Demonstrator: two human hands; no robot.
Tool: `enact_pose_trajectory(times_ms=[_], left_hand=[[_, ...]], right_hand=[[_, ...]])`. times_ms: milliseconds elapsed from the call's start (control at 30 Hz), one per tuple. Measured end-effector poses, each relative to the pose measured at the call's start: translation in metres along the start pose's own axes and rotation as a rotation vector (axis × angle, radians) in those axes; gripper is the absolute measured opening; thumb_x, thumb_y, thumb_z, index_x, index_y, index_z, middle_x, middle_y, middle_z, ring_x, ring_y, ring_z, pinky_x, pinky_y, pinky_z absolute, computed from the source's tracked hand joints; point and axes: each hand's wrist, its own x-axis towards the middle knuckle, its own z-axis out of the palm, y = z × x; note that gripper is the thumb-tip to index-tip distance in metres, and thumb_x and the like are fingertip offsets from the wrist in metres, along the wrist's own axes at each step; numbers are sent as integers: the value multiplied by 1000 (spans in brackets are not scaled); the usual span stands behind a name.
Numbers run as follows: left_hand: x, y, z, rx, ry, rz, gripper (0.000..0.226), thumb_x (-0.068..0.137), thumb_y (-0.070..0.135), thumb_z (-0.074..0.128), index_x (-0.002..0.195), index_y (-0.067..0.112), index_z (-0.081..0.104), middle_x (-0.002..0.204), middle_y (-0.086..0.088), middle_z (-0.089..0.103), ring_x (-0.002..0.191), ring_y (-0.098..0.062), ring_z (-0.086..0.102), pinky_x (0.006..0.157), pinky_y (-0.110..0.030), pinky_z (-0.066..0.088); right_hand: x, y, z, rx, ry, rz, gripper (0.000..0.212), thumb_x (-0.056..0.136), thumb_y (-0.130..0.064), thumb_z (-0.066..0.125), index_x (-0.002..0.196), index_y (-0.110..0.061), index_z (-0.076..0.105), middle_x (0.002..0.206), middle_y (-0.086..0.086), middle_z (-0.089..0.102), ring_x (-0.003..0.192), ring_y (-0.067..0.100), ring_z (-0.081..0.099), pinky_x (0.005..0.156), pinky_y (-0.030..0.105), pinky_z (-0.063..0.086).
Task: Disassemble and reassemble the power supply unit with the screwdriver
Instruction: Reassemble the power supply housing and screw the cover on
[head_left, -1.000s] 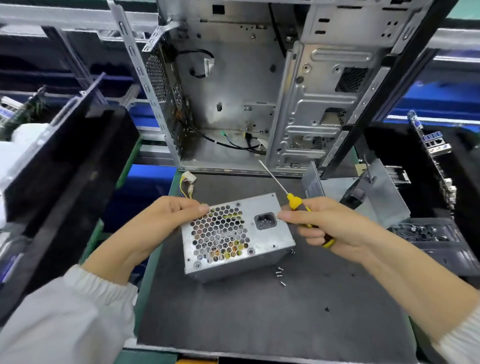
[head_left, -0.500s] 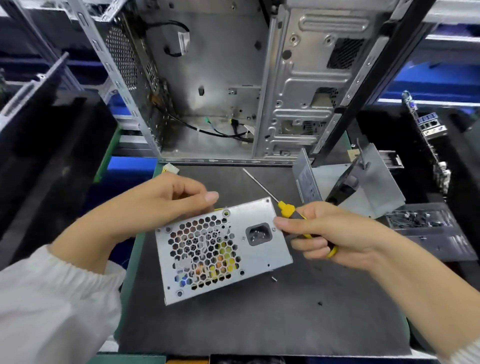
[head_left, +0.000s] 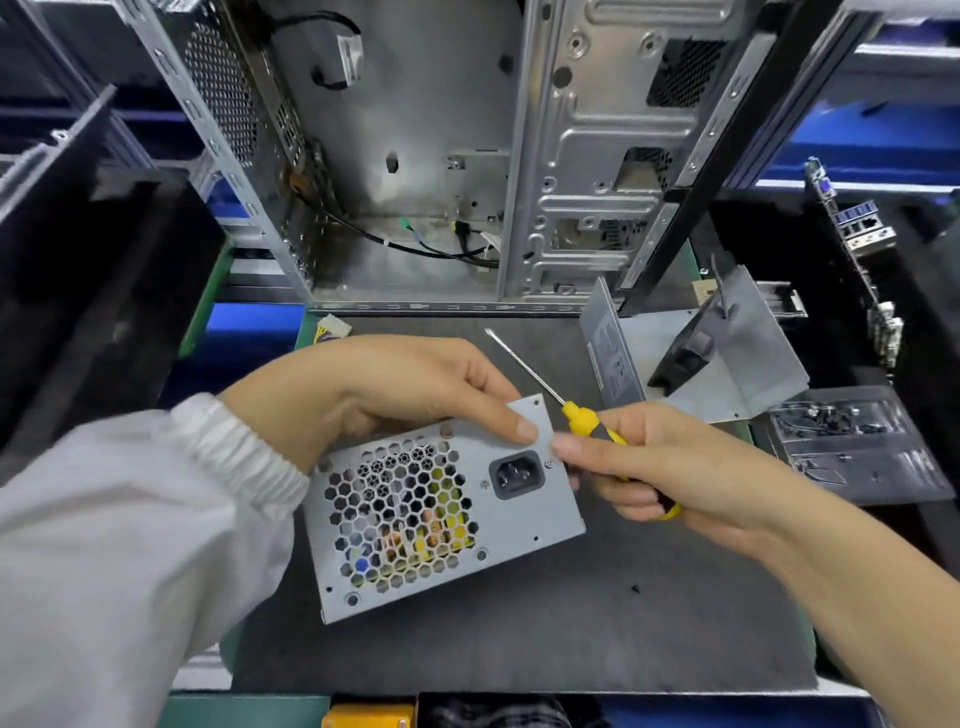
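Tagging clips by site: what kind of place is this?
Probably a computer repair or teardown bench: a stripped computer case stands behind a dark work mat, with loose circuit boards on the right.

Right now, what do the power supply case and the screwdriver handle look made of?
Power supply case: likely sheet steel, matte grey, with punched honeycomb vents and folded edges. Screwdriver handle: seemingly moulded plastic, glossy yellow with a dark, possibly rubber, grip band.

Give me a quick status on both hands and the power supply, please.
Left hand grips power supply unit by its top edge. Right hand holds yellow screwdriver, tip pointing away from the unit. Nothing in the way.
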Motion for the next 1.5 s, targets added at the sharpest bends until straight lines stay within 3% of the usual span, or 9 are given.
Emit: enact_pose_trajectory(times_ms=[133,200,267,333,467,833,1167,1333,1500], left_hand=[[6,14,3,29,-8,-81,21,78,24,70,88,6,74,79,-11,72,62,-17,67,61,-26,54],[8,20,4,73,18,-87,14,85,19,68,76,9,74,69,-7,70,55,-14,65,54,-22,52],[12,26,2,121,34,-91,26,90,14,65,65,11,71,59,-4,67,47,-12,62,46,-17,48],[13,29,2,150,31,-107,25,91,14,64,67,9,71,60,-5,68,49,-13,62,47,-17,48],[16,26,2,119,30,-110,16,92,14,62,81,4,69,68,-7,70,54,-16,66,52,-21,53],[18,12,-4,15,58,-60,18,77,15,73,86,-1,74,73,-14,72,55,-18,66,56,-25,55],[20,10,-5,2,68,-52,21,83,12,70,94,-6,72,77,-16,71,57,-20,66,57,-26,55],[18,10,-4,16,62,-43,23,70,17,74,85,0,74,76,-15,72,58,-20,67,59,-27,55],[19,9,-4,15,66,-35,17,72,16,74,82,2,75,75,-14,73,58,-19,68,58,-27,56]], right_hand=[[-18,-31,-12,-424,228,-41,29,95,-34,47,93,-13,66,64,-3,61,50,10,44,46,18,37],[-36,-56,-21,-690,233,-97,35,93,-40,42,91,-14,65,59,-7,59,49,5,47,48,15,38],[-53,-78,-27,-931,199,-162,45,84,-55,41,85,-17,65,52,-7,51,44,4,42,48,16,37],[-65,-93,-29,-1091,164,-166,56,74,-67,36,86,-21,68,50,-6,42,43,6,38,50,15,37],[-76,-110,-24,-1274,142,-110,67,59,-77,26,84,-33,70,54,-2,51,43,5,42,53,11,40],[-65,-113,-8,-1328,104,-33,74,56,-81,18,82,-32,67,49,-6,47,44,7,42,51,18,39],[-60,-114,-4,-1360,102,-21,77,54,-79,14,79,-30,68,53,-7,48,49,6,44,55,19,40],[-62,-113,-4,-1343,125,-30,69,55,-79,15,69,-32,64,48,-8,46,47,6,42,53,14,39],[-63,-115,-7,-1370,103,-13,74,55,-80,17,75,-30,66,47,-7,45,45,6,41,52,15,39]])
